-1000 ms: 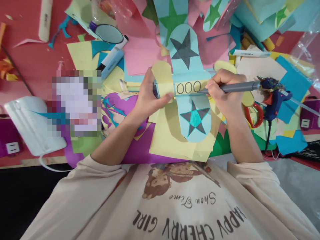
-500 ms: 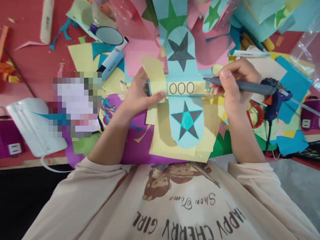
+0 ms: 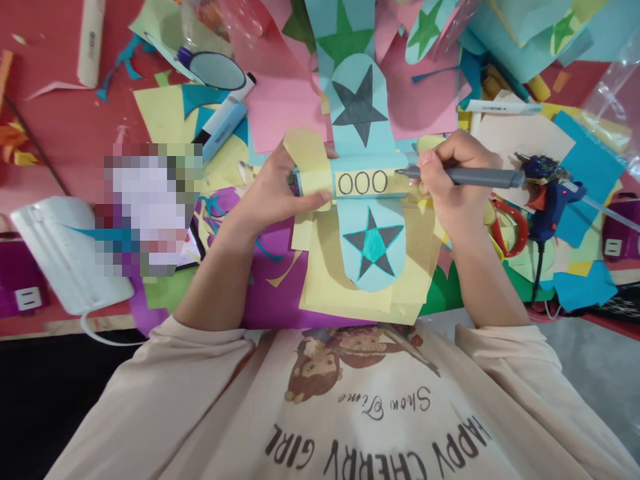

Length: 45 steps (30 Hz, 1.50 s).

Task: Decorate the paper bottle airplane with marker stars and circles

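Observation:
My right hand (image 3: 457,175) is closed round a grey marker pen (image 3: 483,177), its tip at the right end of a yellow paper strip (image 3: 363,193) that bears three drawn ovals. The strip lies across the middle of a light blue paper craft, which has a dark star (image 3: 361,105) on its upper rounded flap and a dark star with a teal centre (image 3: 373,244) on its lower one. At the craft's left end, my left hand (image 3: 280,183) grips it, thumb in front on a curled yellow paper piece (image 3: 309,160); the other fingers are partly hidden behind.
A blue glue gun (image 3: 543,200) and red-handled scissors (image 3: 515,230) lie to the right. To the left are a light blue marker (image 3: 223,130), a blurred-out device and a white box (image 3: 70,257) with a cable. Paper scraps cover much of the red table (image 3: 45,60).
My right hand has moved a little left, bringing the pen tip from beside the craft onto the yellow strip's right end. The craft has tilted slightly in my left hand.

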Tool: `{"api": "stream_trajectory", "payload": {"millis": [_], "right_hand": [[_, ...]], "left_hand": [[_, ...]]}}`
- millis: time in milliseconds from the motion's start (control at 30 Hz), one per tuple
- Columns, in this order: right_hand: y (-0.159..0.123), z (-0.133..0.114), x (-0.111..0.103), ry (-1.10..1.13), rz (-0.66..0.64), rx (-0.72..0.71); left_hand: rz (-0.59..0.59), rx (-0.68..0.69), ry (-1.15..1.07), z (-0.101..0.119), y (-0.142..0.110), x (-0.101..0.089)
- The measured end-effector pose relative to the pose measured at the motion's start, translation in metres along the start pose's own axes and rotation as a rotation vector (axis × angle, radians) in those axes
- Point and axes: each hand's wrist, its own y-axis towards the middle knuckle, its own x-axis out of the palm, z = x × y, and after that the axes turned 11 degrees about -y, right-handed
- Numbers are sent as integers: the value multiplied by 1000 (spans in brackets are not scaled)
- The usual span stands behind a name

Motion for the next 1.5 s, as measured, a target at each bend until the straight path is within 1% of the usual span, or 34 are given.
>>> {"api": "stream_trajectory", "payload": {"millis": [333,467,533,667,767,867,1033,1100,1233,1300,1500], "right_hand": [[3,-8,-3,-43,-34,-47],[4,-9,-3,-34,-49,-62],[5,-8,-3,-49,-70,-50],[6,-4,-4,-62,-96,-5],[7,-2,-5,-65,-106,0],[8,0,-5,-47,-115,5],[7,3,-3,150,-35,10],[6,1,-1,182,-14,34],[5,-3,-1,98,-34,88],[5,-3,-1,62,-44,87],[5,3,1,27,5,-44]], "left_hand": [[28,-3,-4,-1,0,0],[5,-25,-27,0,0,-2],[3,-35,-39,1,1,-1],[35,-40,-27,3,-1,1],[17,-20,-17,2,-1,0],[-1,-29,-1,-1,-1,-2],[-16,-26,-10,-2,0,-4],[-18,-22,-13,-2,0,-4],[-3,-19,-18,-1,1,-3],[-3,-23,-26,0,1,-2],[-13,-44,43,11,-1,1]]}}
